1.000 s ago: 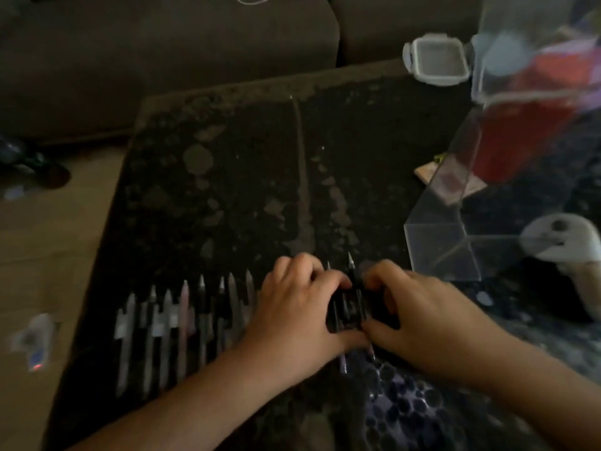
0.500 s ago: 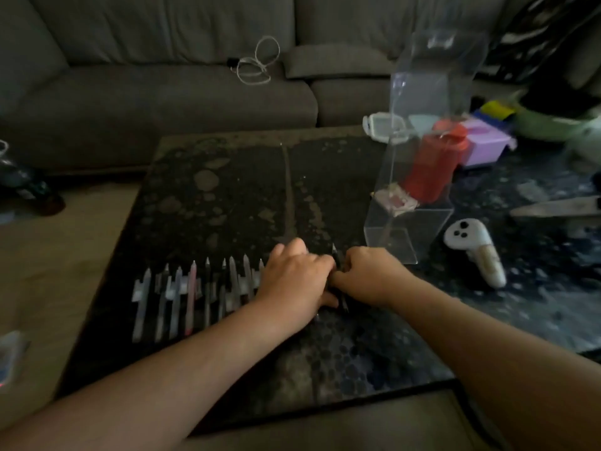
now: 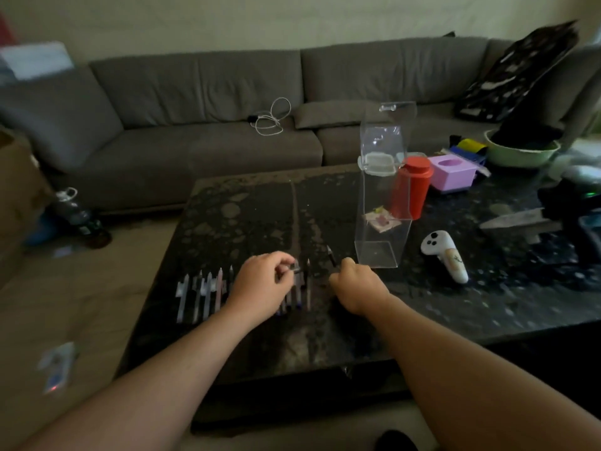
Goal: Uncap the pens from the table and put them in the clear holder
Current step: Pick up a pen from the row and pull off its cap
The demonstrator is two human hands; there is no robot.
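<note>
With the left hand pinching a cap and the right hand gripping the bared pen, hands apart, I'd tip it point-down into the clear holder

A grey sofa, a black speckled table, a red canister, a lilac box, a white controller.

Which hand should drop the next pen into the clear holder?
Right. The right hand already grips a pen, tip up, just beside the clear holder. The left hand is farther away over the pen row, pinching what looks like a cap.
</note>
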